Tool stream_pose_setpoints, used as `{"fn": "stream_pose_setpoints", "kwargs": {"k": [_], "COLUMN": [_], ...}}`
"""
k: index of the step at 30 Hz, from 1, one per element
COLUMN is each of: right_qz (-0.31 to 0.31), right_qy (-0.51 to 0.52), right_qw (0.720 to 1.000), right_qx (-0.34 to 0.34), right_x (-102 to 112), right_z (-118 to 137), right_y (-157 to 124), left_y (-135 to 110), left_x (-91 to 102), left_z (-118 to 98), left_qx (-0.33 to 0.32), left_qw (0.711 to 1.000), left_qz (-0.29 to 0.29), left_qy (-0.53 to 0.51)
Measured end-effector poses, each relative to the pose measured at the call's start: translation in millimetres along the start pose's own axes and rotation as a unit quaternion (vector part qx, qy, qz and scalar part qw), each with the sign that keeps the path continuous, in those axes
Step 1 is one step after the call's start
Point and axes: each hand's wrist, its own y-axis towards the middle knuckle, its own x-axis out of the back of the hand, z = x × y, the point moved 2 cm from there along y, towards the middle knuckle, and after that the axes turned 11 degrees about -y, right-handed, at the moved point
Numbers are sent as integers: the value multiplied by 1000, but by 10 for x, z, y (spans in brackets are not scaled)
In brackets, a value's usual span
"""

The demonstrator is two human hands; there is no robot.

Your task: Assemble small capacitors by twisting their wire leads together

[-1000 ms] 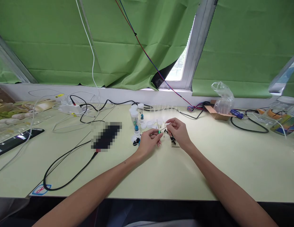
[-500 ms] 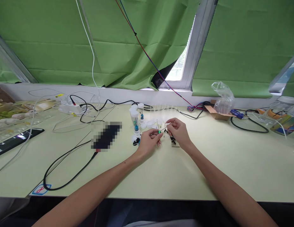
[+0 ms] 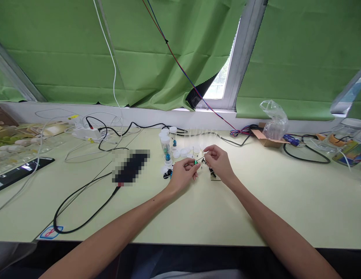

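My left hand (image 3: 183,174) is closed in a pinch on a small green part (image 3: 195,162), held just above the pale green table (image 3: 197,209). My right hand (image 3: 219,162) is also pinched, its fingertips on a thin wire that runs to the green part. The two hands nearly touch. Under my right hand lie small black parts (image 3: 211,171) on a little board. Behind the hands stand clear vials (image 3: 165,147) with blue and green contents, and white caps (image 3: 183,152).
A dark blurred device (image 3: 130,167) with a black cable (image 3: 78,209) lies left of the hands. A phone (image 3: 20,172) lies at the far left. Tangled wires (image 3: 99,133), a cardboard box with a plastic bag (image 3: 270,131) and a black cable loop (image 3: 305,155) line the back.
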Motion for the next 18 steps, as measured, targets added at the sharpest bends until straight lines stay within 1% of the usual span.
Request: {"fn": "stream_pose_setpoints", "kwargs": {"k": [4, 9, 18], "right_qz": [8, 32, 90], "right_qy": [-4, 27, 89], "right_qw": [1000, 999, 992], "right_qx": [12, 11, -9], "right_x": [-4, -10, -33], "right_z": [32, 53, 69], "right_y": [-16, -23, -18], "left_y": [-1, 0, 15], "left_x": [9, 18, 49], "left_z": [12, 5, 7], "left_qx": [-19, -40, -55], "left_qw": [999, 997, 997], "left_qz": [-6, -17, -34], "left_qy": [27, 56, 52]}}
